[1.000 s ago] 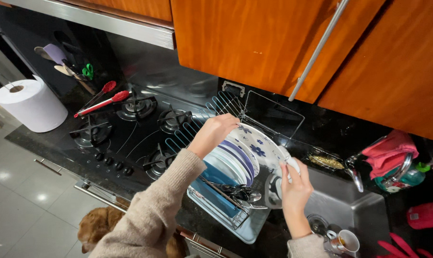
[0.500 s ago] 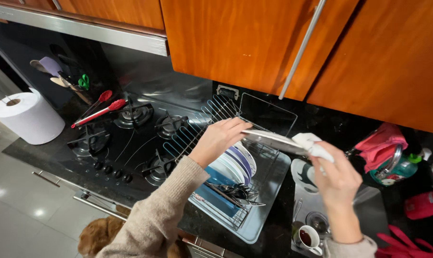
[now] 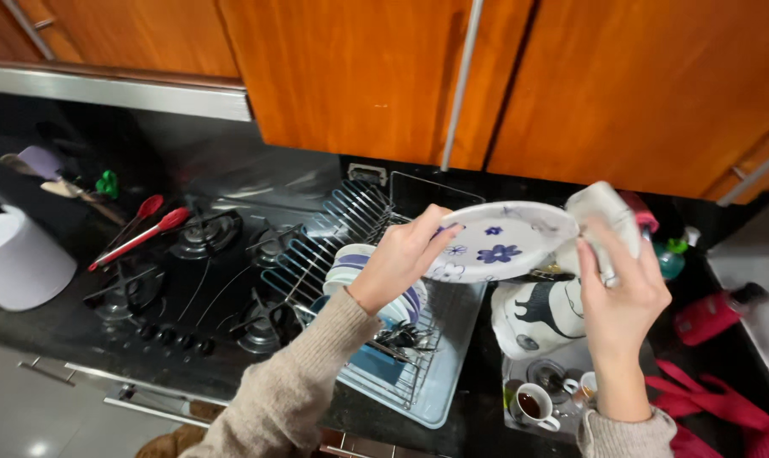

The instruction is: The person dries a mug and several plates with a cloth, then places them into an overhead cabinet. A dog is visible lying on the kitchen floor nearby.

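left hand (image 3: 401, 259): fingers grasping plate (image 3: 499, 242) rim | right hand (image 3: 622, 293): fingers clenched on cloth (image 3: 601, 216) | both above rack (image 3: 418, 373)

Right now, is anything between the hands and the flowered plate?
Nothing visible. The left hand already grips the flowered plate at its near rim, and the right hand presses a white cloth against its far edge. The plate is held above the dish rack.

plate (image 3: 500, 242) lifted clear of dish rack (image 3: 418, 373), right hand (image 3: 619, 293) raised with cloth (image 3: 605, 222)
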